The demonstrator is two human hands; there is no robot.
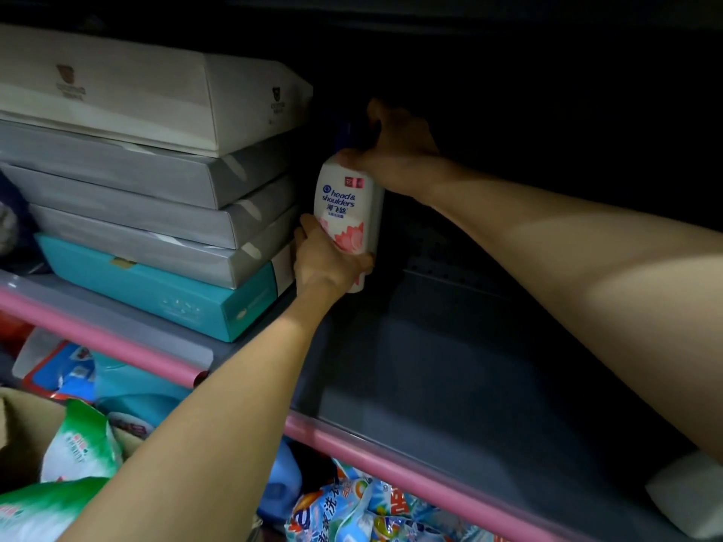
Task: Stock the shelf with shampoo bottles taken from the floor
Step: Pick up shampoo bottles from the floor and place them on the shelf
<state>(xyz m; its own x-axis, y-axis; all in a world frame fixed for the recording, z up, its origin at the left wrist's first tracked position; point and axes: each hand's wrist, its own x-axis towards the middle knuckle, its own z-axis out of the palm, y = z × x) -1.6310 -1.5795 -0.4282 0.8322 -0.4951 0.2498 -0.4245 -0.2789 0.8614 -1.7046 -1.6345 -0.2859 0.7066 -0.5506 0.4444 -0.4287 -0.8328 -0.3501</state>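
A white shampoo bottle (pixel 346 213) with a pink flower label and a dark blue cap is held deep inside the grey shelf (pixel 450 369), tilted slightly, close to the stack of boxes. My left hand (pixel 324 260) grips its lower part from the left and below. My right hand (pixel 395 150) holds its top around the cap. The dark makes it hard to tell whether the bottle's base touches the shelf floor.
A stack of flat grey, white and teal boxes (pixel 156 213) fills the shelf's left side. A pink rail (pixel 391 459) edges the shelf front. Bags of detergent (pixel 352 510) lie below. A white object (pixel 684 494) sits at the right front edge.
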